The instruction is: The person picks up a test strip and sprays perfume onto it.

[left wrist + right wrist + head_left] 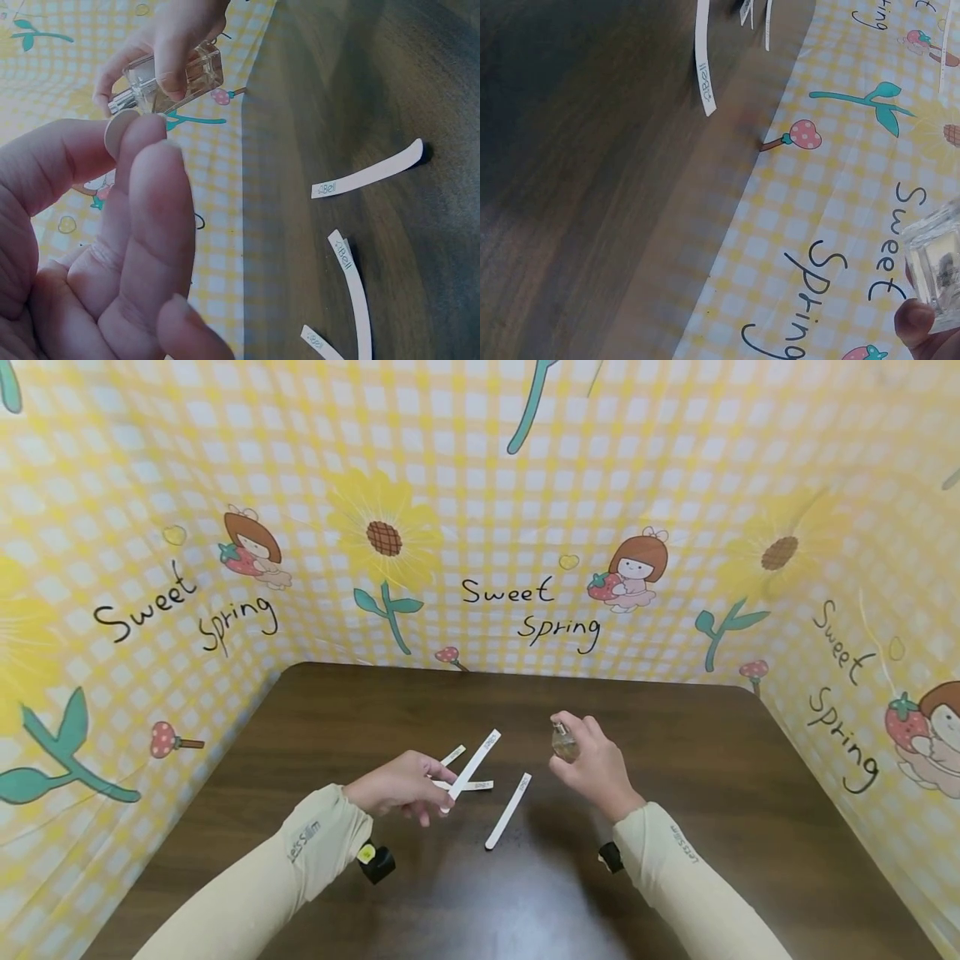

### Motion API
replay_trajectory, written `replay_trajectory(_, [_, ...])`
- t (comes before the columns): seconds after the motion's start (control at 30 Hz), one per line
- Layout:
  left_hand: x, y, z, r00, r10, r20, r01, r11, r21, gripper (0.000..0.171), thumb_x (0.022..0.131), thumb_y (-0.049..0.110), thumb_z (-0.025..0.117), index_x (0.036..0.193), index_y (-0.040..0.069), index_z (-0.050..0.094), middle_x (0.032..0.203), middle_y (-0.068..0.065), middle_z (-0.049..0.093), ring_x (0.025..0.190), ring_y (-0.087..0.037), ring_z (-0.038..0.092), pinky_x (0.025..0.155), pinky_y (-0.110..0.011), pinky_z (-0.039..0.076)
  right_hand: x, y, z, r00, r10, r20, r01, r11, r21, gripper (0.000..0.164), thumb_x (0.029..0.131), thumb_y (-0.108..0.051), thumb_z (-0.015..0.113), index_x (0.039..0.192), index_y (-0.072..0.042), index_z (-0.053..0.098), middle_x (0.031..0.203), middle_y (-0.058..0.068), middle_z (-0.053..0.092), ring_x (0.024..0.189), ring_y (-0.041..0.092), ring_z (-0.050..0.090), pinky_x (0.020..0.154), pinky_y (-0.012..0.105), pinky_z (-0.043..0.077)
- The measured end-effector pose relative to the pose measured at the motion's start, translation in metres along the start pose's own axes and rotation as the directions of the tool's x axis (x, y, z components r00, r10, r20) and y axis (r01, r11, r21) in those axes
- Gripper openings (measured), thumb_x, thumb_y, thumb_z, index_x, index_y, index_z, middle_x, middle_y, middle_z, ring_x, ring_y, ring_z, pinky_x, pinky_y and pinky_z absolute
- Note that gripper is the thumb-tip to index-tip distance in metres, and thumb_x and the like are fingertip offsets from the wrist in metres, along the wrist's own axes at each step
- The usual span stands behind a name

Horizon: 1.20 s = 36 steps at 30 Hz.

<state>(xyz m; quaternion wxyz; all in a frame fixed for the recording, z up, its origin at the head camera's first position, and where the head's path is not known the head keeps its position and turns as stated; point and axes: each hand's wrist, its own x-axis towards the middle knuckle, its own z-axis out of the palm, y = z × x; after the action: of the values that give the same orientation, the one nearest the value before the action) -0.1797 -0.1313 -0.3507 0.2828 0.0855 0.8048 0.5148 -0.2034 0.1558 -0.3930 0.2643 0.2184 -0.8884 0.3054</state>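
Observation:
My left hand pinches the rounded end of a white paper perfume test strip, its printed end slanting up and away to the right. In the left wrist view the held strip shows almost end-on between thumb and fingertips. A small clear glass perfume bottle with a silver spray top is gripped in my right hand, above the table, to the right of the strip. One finger lies at the spray top, and the nozzle side faces the strip. At the right wrist view's edge, only part of the bottle shows.
A loose test strip lies on the dark wooden table between the hands. Two more strips, one of them crossing behind the held one, lie by the left hand. A yellow checked cloth walls the table's back and sides.

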Motion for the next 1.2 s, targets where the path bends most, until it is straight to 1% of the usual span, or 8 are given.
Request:
replay_trajectory(0.17, [0.001, 0.004, -0.002, 1.000, -0.002, -0.005, 0.002, 1.000, 0.017, 0.041, 0.076, 0.002, 0.067, 0.115, -0.008, 0.061, 0.073, -0.014, 0.069, 0.041, -0.008, 0.054, 0.039, -0.017, 0.030, 0.001, 0.002, -0.003, 0.997, 0.071, -0.006, -0.071, 0.997, 0.039, 0.056, 0.070, -0.004, 0.069, 0.124, -0.013, 0.056, 0.090, 0.009, 0.054, 0.059, 0.015, 0.045, 0.047, 0.031, 0.039])
replay_trajectory(0.4, [0.002, 0.000, -0.006, 0.999, 0.032, -0.009, -0.032, 0.999, -0.003, 0.039, 0.080, -0.002, 0.066, 0.117, -0.010, 0.059, 0.068, -0.007, 0.066, 0.041, -0.008, 0.053, 0.039, -0.017, 0.031, 0.003, 0.003, -0.008, 0.998, 0.055, -0.032, -0.053, 0.997, 0.060, 0.056, 0.069, -0.005, 0.068, 0.124, -0.014, 0.057, 0.089, 0.008, 0.055, 0.060, 0.015, 0.045, 0.048, 0.031, 0.040])
replay_trajectory(0.57, [0.004, -0.001, -0.014, 0.998, 0.062, 0.006, -0.062, 0.998, 0.001, 0.032, 0.082, -0.002, 0.064, 0.113, -0.011, 0.059, 0.066, -0.004, 0.064, 0.041, -0.007, 0.052, 0.039, -0.016, 0.032, 0.000, 0.003, -0.014, 0.997, 0.064, -0.037, -0.061, 0.995, 0.079, 0.056, 0.070, -0.005, 0.070, 0.124, -0.012, 0.058, 0.089, 0.008, 0.055, 0.062, 0.016, 0.048, 0.051, 0.033, 0.043])
replay_trajectory(0.7, [0.005, -0.003, -0.016, 0.998, 0.067, 0.020, -0.067, 0.998, -0.003, 0.028, 0.084, 0.000, 0.063, 0.110, -0.010, 0.061, 0.066, -0.003, 0.063, 0.041, -0.007, 0.052, 0.039, -0.016, 0.033, -0.007, 0.006, -0.018, 0.998, 0.028, -0.061, -0.024, 0.998, 0.066, 0.057, 0.069, -0.004, 0.072, 0.123, -0.010, 0.058, 0.087, 0.007, 0.055, 0.061, 0.013, 0.047, 0.049, 0.030, 0.043])
replay_trajectory(0.83, [0.006, -0.010, -0.017, 0.998, 0.066, 0.021, -0.065, 0.998, -0.021, 0.029, 0.087, 0.000, 0.062, 0.113, -0.011, 0.059, 0.068, -0.004, 0.064, 0.042, -0.007, 0.051, 0.041, -0.017, 0.034, -0.011, 0.009, -0.023, 0.996, -0.043, -0.082, 0.047, 0.998, 0.047, 0.058, 0.068, -0.004, 0.075, 0.123, -0.009, 0.058, 0.085, 0.006, 0.054, 0.060, 0.011, 0.047, 0.047, 0.027, 0.043])
replay_trajectory(0.93, [0.008, -0.016, -0.018, 0.998, 0.056, 0.014, -0.056, 0.998, -0.030, 0.030, 0.090, 0.001, 0.060, 0.117, -0.011, 0.057, 0.067, -0.003, 0.063, 0.042, -0.007, 0.051, 0.041, -0.017, 0.035, -0.012, 0.010, -0.029, 0.993, -0.086, -0.075, 0.090, 0.995, 0.051, 0.058, 0.068, -0.003, 0.076, 0.123, -0.010, 0.057, 0.085, 0.006, 0.054, 0.060, 0.011, 0.049, 0.046, 0.025, 0.044])
replay_trajectory(1.07, [0.012, -0.027, -0.019, 0.999, 0.050, 0.020, -0.049, 0.997, -0.063, 0.032, 0.091, 0.001, 0.058, 0.120, -0.010, 0.055, 0.067, -0.003, 0.062, 0.041, -0.006, 0.050, 0.041, -0.017, 0.039, -0.014, 0.015, -0.034, 0.993, -0.087, -0.085, 0.097, 0.988, 0.124, 0.058, 0.068, 0.003, 0.076, 0.123, -0.006, 0.057, 0.089, 0.008, 0.055, 0.066, 0.015, 0.054, 0.048, 0.021, 0.049])
replay_trajectory(1.2, [0.017, -0.035, -0.020, 0.997, 0.058, 0.043, -0.054, 0.994, -0.092, 0.035, 0.091, 0.001, 0.057, 0.123, -0.012, 0.052, 0.068, -0.004, 0.063, 0.042, -0.005, 0.050, 0.042, -0.017, 0.043, -0.017, 0.021, -0.033, 0.988, -0.045, -0.147, 0.076, 0.974, 0.215, 0.059, 0.065, 0.010, 0.076, 0.120, -0.001, 0.057, 0.090, 0.013, 0.057, 0.073, 0.015, 0.055, 0.049, 0.017, 0.050])
